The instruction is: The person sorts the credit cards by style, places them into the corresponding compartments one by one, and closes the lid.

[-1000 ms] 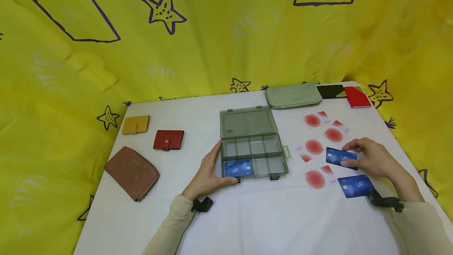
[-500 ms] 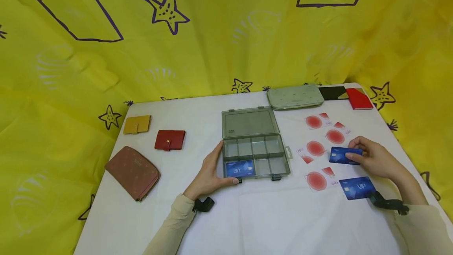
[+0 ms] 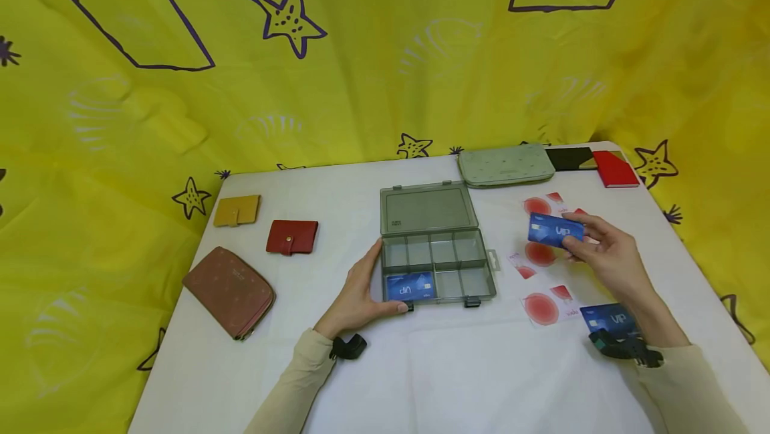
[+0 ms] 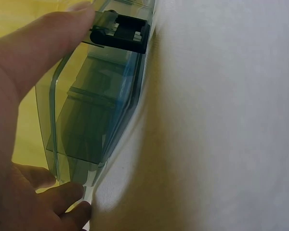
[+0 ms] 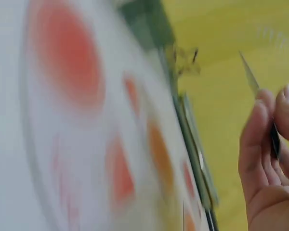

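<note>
My right hand (image 3: 607, 253) pinches a blue VIP card (image 3: 544, 229) between thumb and fingers, held up over the red-and-white cards. In the right wrist view that card (image 5: 250, 77) shows almost edge-on. My left hand (image 3: 357, 293) grips the front left corner of a translucent grey-green compartment box (image 3: 448, 281), its thumb at a front latch (image 4: 127, 31) and its fingers along the left side. The box's lid (image 3: 428, 210) lies back, open. Another blue VIP card (image 3: 410, 286) lies in the front left compartment. A third VIP card (image 3: 604, 319) lies on the table, partly hidden by the right wrist.
Several red-and-white cards (image 3: 541, 309) lie right of the box. Behind stand a green pouch (image 3: 506, 165), a dark flat item (image 3: 570, 159) and a red one (image 3: 615, 170). A yellow wallet (image 3: 237, 210), a red wallet (image 3: 291, 237) and a brown zip wallet (image 3: 228, 292) lie left.
My right hand has moved left and away from me with the VIP card, and its wrist now covers part of the card on the table. My left hand keeps its place on the box.
</note>
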